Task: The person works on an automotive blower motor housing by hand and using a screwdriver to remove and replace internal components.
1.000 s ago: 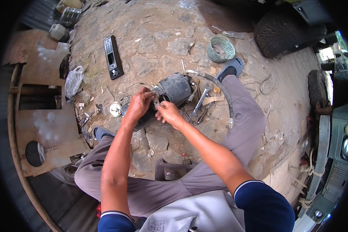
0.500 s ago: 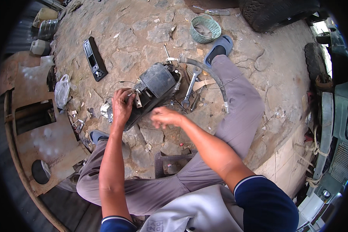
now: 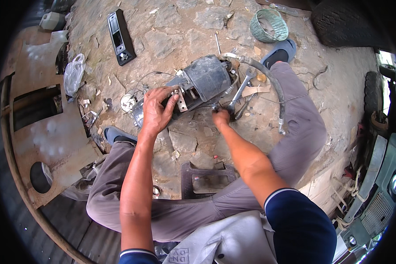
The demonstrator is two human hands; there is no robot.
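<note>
A black cylindrical machine part point(image 3: 209, 79), maybe a motor or pump, lies tilted on the stony ground between my legs. My left hand point(image 3: 158, 109) is closed at its near left end, thumb and fingers pinching a small metal bracket with holes point(image 3: 181, 102). To the right of the cylinder my right hand point(image 3: 221, 118) reaches down to the ground with its fingers curled together; what they grip, if anything, is too small to make out. Just beyond that hand lie a combination wrench point(image 3: 242, 91) and a dark-handled tool point(image 3: 242, 110).
A grey hose point(image 3: 275, 86) curves from the machine toward my right leg. Farther off are a car stereo panel point(image 3: 120, 38) and a green basket point(image 3: 268, 26). A rusty sheet-metal panel point(image 3: 39, 145) stands at left, a dark plastic frame point(image 3: 207, 179) lies near, and a tyre point(image 3: 345, 28) sits far right.
My right hand has moved down and right to the ground beside the wrench, its fingers now curled. My left hand stays on the bracket. The whole view has shifted.
</note>
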